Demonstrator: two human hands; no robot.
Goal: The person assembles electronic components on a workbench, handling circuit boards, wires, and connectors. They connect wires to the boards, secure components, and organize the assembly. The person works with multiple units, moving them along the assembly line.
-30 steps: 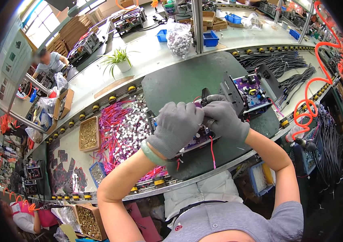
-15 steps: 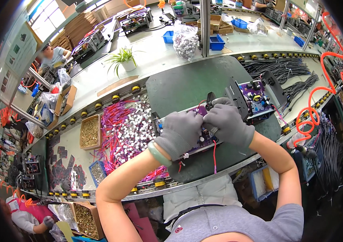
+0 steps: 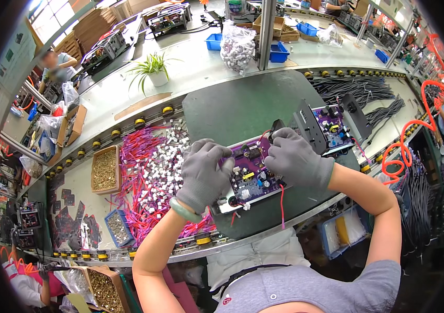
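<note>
A purple circuit board [image 3: 253, 175] with capacitors, coils and a yellow part lies in a pale metal tray [image 3: 256, 199] on the dark green mat [image 3: 243, 99]. My left hand [image 3: 204, 175], in a grey glove, is closed round the tray's left end, hiding the end plate there. On the right end sits my right hand [image 3: 299, 160], also gloved, its fingers curled down at the board's edge; whatever they grip is hidden. A black part [image 3: 277, 126] shows just above those fingers. A red wire [image 3: 283, 208] hangs off the near edge.
A second board unit [image 3: 331, 125] with black end plates stands to the right. Left lies a pile of white connectors [image 3: 167, 169] with red and purple wires. Beyond it are a box of small metal parts [image 3: 105, 169] and a blue bin [image 3: 119, 228]. Black cables [image 3: 357, 88] lie far right.
My hands were close together over the board's middle. Now they are apart: the left has moved left to the tray's end, the right slightly right, uncovering the board between them.
</note>
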